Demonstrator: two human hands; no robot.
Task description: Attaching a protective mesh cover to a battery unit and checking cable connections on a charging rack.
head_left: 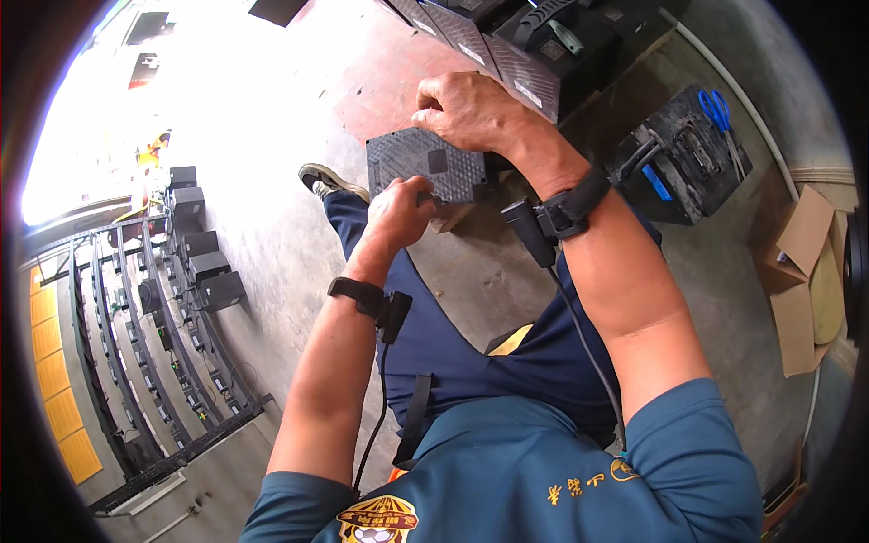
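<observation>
A dark grey square box [398,158] with a textured, diamond-patterned top lies in front of me between my knees, with a small darker square on its face. My left hand [401,215] is closed at the box's near edge, its fingers bent against the surface. Over the far right part of the box is my right hand [471,110], its thumb and forefinger curled together. Whatever is between them, if anything, is too small to make out. Under the box, a light brown support [450,217] shows in part.
Similar dark patterned boxes [525,72] stand in a row at the far side. On the right, a black stand [685,158] carries tools and blue-handled scissors [714,109], near an open cardboard box [797,290]. Black racks [149,335] and several black boxes [208,264] line the left.
</observation>
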